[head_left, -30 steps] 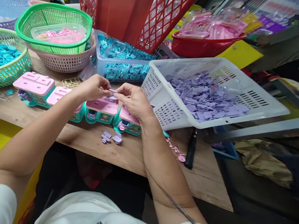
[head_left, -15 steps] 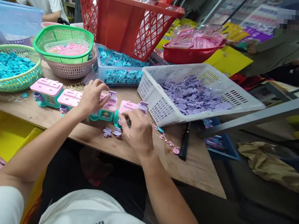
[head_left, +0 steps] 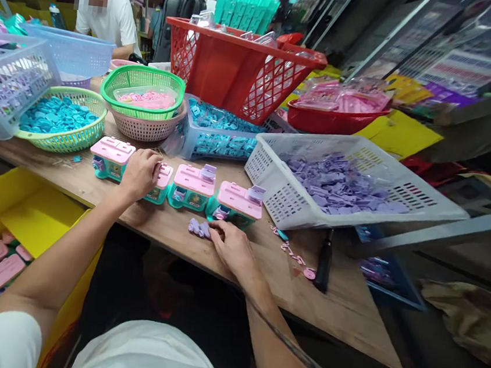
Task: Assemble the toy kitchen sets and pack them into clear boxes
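Landmark: the row of four pink-topped toy units (head_left: 192, 187) across the bench (head_left: 338, 299).

Right hand (head_left: 232, 247) lies palm down on the bench, just in front of the row's right-end unit (head_left: 238, 204). Its fingers (head_left: 218, 232) point left and touch a small heap of purple parts (head_left: 199, 228), which sits just in front of the gap between the third unit (head_left: 192, 187) and the end one. So the parts lie to the left of the fingertips, the heap's long axis running roughly along the row. Fingers loosely curled, closing on the heap's near edge; whether a piece is pinched cannot be told.

Left hand (head_left: 140, 174) is wrapped over the second unit (head_left: 160, 182), gripping its top.

Right hand is much nearer the parts.

White basket (head_left: 272, 178) of purple pieces stands right of the row.
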Demonstrator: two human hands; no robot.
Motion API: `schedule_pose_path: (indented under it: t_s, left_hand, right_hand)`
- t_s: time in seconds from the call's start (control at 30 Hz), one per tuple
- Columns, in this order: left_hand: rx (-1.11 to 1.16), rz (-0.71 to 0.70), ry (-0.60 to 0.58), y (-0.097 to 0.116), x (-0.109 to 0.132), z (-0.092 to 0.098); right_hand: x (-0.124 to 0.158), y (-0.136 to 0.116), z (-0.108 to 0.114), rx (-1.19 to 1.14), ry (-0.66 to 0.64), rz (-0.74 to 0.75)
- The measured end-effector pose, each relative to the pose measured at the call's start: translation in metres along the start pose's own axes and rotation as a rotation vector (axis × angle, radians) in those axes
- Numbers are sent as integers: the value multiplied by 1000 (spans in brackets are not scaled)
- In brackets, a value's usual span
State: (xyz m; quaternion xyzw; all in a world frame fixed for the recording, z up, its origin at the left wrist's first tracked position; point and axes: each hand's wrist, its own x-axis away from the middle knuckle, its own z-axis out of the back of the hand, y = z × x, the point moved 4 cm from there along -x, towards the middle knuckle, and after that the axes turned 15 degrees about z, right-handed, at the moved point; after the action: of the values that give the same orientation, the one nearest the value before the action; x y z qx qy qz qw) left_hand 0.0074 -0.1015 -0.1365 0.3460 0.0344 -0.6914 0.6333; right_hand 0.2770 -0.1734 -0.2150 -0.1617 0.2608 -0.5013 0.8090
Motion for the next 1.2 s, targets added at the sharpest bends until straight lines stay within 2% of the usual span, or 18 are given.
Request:
schedule_pose_path:
  t_s: [0.1, 0.2, 0.3, 0.43, 0.53, 0.67, 0.77, 0.87, 0.93, 1.0, 1.1, 1.2]
  left_hand:
    - [48, -163, 39, 28, 20, -3]
    - [85, -415, -121, 66, 47, -24]
    - [62, -585, -248, 87, 72, -52]
    - [1, -626, -230, 88, 90, -72]
    - [64, -575, -216, 87, 92, -65]
    - [336, -398, -217, 85, 68, -32]
    - [491, -251, -238, 70, 30, -1]
    - [462, -82, -284, 41, -12, 18]
    - [358, -3, -323, 21, -32, 22]
    - [244, 13, -356, 7, -43, 20]
    - [147, -2, -375, -4, -47, 16]
    - [135, 6, -390, -6, -47, 15]
  right_hand:
    - [1, 2, -3, -62, 24, 14]
    - [2, 3, -6, -92, 46, -25]
    - [2, 2, -9, -82, 58, -49]
    - [8, -6, -9, -24, 101, 2]
    - [11, -16, -3, -153, 168, 33]
    - [-12, -45, 23, -234, 275, 137]
    - [-58, -74, 40, -171, 315, 295]
    - [-117, -93, 37, -139, 241, 389]
    - [-150, -97, 25, -117, 137, 400]
    - [-171, -96, 11, -101, 52, 392]
    - [-184, -92, -1, -100, 22, 410]
    - [-184, -92, -4, -76, 25, 479]
